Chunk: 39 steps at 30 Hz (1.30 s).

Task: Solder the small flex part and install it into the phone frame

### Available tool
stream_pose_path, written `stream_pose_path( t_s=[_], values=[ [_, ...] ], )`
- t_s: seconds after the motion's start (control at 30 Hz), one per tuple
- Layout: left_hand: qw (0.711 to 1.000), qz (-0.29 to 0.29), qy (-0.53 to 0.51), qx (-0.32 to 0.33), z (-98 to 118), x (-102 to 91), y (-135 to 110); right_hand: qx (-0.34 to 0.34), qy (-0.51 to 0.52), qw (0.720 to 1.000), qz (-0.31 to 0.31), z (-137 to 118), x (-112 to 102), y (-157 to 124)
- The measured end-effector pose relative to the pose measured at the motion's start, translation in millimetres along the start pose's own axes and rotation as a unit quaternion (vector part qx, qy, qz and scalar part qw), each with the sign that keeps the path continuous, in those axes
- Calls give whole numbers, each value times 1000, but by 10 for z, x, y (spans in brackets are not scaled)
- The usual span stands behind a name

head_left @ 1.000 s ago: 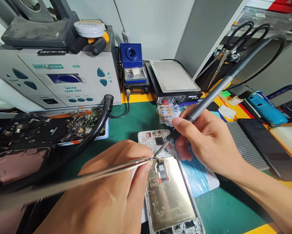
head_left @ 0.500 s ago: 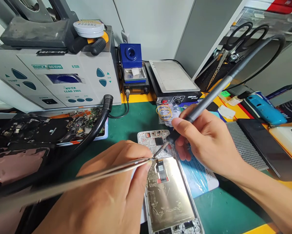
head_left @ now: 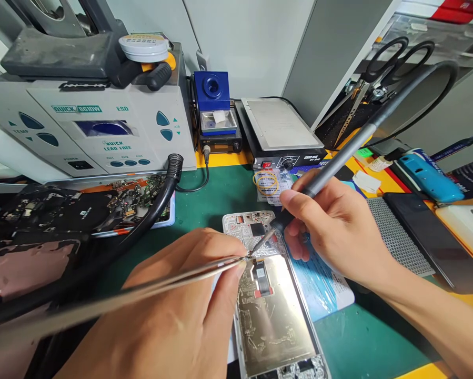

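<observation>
A pair of metal tweezers [head_left: 189, 273] runs in from the lower left, its near end blurred. My left hand [head_left: 184, 305] is closed on the tweezers close to their tips, thumb and forefinger pinched. In a pen grip, my right hand [head_left: 331, 226] holds a grey soldering iron [head_left: 341, 158], slanted down to the left. The iron's tip meets or nearly meets the tweezer tips; whatever tiny part sits between them I cannot make out. Beneath lies an opened phone [head_left: 275, 326], with circuitry at its top and a bare metal plate below. A short black flex cable [head_left: 263, 279] rests on that plate.
A hot-air station [head_left: 113, 121] with a thick black hose [head_left: 141, 226] stands at left, beside opened device boards [head_left: 90, 210]. At the back are a blue iron stand [head_left: 211, 87] and a heating plate [head_left: 281, 123]. Right are scissors [head_left: 398, 60] and a dark phone [head_left: 418, 237].
Both hands hold almost the same pose. The soldering iron's upper end and cord have shifted very slightly left and down.
</observation>
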<state>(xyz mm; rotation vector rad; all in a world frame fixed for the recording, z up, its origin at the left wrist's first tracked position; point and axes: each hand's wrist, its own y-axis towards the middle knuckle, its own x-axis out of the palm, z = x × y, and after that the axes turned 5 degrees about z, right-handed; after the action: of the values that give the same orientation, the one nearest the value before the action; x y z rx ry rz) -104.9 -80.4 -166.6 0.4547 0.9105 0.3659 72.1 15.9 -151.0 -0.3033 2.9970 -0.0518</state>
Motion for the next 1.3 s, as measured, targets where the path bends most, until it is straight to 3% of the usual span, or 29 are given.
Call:
stream_pose_path(
  t_s=[0.17, 0.23, 0.43, 0.93, 1.0, 1.17, 1.3],
  values=[
    [990, -111, 1, 91, -143, -165, 95, -4, -4, 1000, 1, 12, -11, -9],
    [987, -125, 22, 100, -180, -214, 115, -5, -5, 1000, -1, 12, -11, -7],
    [985, -122, 72, 97, -187, -217, 102, -17, -4, 1000, 3, 12, -1, 4],
    [986, -116, 42, 114, -181, -177, 105, -21, -25, 999, 9, 8, -3, -22],
    [989, -101, 46, 94, -145, -140, 73, -20, -22, 999, 10, 13, 1, -9],
    [999, 1, 43, -4, -15, -16, -43, -23, -14, 999, 18, 25, 9, 3],
    [998, -35, 44, 19, -53, -63, -20, -26, -13, 999, 21, 22, 7, -10]
  ],
)
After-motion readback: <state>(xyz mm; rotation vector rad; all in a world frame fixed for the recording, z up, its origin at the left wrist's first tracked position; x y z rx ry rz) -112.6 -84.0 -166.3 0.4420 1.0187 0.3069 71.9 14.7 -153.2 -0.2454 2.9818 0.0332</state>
